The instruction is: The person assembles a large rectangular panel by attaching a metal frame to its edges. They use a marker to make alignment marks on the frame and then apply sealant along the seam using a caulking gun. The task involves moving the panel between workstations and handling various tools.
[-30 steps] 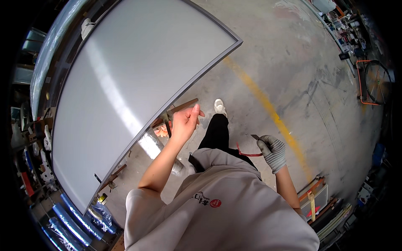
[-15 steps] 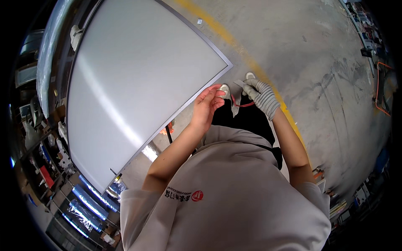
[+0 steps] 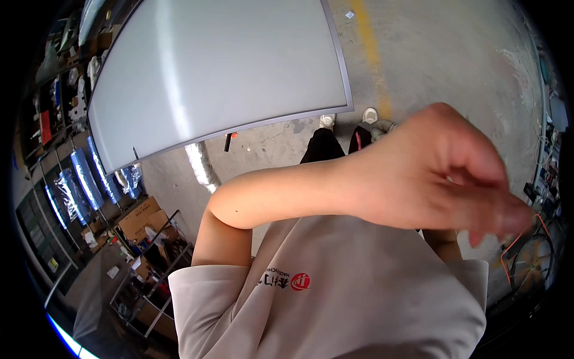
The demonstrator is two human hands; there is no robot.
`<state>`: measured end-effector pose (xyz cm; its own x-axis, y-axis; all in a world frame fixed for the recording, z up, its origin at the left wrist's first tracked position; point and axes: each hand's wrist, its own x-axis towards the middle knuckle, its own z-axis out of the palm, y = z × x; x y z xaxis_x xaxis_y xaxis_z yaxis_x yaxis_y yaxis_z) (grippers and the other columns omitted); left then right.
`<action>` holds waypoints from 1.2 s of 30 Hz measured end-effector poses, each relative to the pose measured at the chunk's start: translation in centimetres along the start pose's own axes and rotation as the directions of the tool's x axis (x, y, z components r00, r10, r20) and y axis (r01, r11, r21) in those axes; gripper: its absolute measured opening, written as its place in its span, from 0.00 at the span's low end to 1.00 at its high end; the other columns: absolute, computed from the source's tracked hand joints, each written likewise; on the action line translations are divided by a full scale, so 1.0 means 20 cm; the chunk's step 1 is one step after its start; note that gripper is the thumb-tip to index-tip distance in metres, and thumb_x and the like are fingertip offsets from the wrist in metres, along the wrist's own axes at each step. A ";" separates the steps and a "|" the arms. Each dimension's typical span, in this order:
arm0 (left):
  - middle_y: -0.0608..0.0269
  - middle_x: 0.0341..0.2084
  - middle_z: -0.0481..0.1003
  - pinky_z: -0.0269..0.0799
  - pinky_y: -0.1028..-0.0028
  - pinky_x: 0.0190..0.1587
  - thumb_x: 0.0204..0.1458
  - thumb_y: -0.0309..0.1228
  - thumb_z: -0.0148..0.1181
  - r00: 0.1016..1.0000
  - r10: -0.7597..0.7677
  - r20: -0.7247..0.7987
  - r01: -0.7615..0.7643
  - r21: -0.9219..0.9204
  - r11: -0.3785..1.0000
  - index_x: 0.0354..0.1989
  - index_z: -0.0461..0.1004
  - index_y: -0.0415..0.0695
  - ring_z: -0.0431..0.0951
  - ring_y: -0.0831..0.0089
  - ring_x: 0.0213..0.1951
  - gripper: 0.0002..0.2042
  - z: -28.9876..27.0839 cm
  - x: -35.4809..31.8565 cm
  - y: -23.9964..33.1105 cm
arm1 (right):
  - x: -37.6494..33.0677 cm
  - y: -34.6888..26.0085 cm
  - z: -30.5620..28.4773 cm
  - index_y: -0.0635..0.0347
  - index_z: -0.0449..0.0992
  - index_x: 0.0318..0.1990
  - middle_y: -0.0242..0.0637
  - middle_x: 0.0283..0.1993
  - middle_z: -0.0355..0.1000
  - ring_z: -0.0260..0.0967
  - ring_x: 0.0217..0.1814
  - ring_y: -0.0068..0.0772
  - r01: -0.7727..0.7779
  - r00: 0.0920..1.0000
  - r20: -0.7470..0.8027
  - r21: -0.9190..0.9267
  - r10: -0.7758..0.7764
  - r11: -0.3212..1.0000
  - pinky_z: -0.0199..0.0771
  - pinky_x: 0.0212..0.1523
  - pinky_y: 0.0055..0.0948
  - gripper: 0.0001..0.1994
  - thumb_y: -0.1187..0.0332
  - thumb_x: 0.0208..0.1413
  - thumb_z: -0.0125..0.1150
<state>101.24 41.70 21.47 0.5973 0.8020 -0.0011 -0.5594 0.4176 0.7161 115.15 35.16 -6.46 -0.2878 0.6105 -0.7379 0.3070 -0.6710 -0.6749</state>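
Note:
My bare left hand [image 3: 457, 173] reaches across my body to the right, over the grey shirt. Its fingers curl in toward the thumb as in a pinch; the fingertips are blurred, and what they hold, if anything, cannot be made out. Beneath the left forearm, only a bit of my right hand [image 3: 384, 126] in a striped grey glove shows, its fingers mostly hidden. A sliver of red strip [image 3: 359, 141] shows beside it against my dark trousers. In front to the left lies a large pale panel [image 3: 257, 60] with a grey metal frame, apart from both hands.
A yellow line [image 3: 372, 48] runs along the concrete floor beyond the panel's right edge. Blue film-wrapped rolls [image 3: 84, 173] and cardboard boxes [image 3: 142, 218] stand at the left, with a metal rack [image 3: 156, 299] nearer. An orange hose [image 3: 507, 257] hangs at the far right.
My left hand has swung from the panel's near edge across to the right. The gloved right hand is now mostly covered by the left forearm. The view has turned, shifting the panel.

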 end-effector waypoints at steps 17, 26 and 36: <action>0.60 0.19 0.75 0.67 0.75 0.25 0.45 0.39 0.63 0.869 0.305 0.389 -0.337 0.016 0.941 0.25 0.78 0.42 0.75 0.69 0.22 0.12 0.44 0.31 -0.46 | -0.16 0.06 -0.40 0.62 0.74 0.36 0.25 0.24 0.68 0.58 0.25 0.14 0.169 0.979 -0.098 -0.102 -0.179 0.980 0.61 0.26 0.16 0.07 0.70 0.58 0.52; 0.60 0.21 0.75 0.67 0.74 0.26 0.47 0.40 0.61 0.882 0.252 0.399 -0.351 0.198 0.915 0.27 0.77 0.43 0.74 0.68 0.25 0.12 0.45 0.38 -0.71 | -0.17 0.05 -0.40 0.63 0.74 0.37 0.25 0.25 0.68 0.61 0.27 0.14 0.169 0.982 -0.058 -0.132 -0.177 0.977 0.64 0.29 0.16 0.06 0.71 0.57 0.53; 0.60 0.24 0.75 0.67 0.72 0.28 0.48 0.40 0.59 0.865 0.313 0.391 -0.444 0.308 0.842 0.30 0.77 0.43 0.74 0.67 0.27 0.12 0.48 0.33 -0.67 | -0.15 0.00 -0.37 0.63 0.75 0.39 0.25 0.26 0.69 0.61 0.26 0.15 0.175 0.984 -0.011 -0.184 -0.180 0.967 0.64 0.29 0.18 0.07 0.69 0.57 0.53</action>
<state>118.13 37.27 18.63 0.5665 0.6577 0.4964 -0.5589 -0.1360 0.8180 122.72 36.40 -4.24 -0.3285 0.7260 -0.6041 0.4135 -0.4645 -0.7831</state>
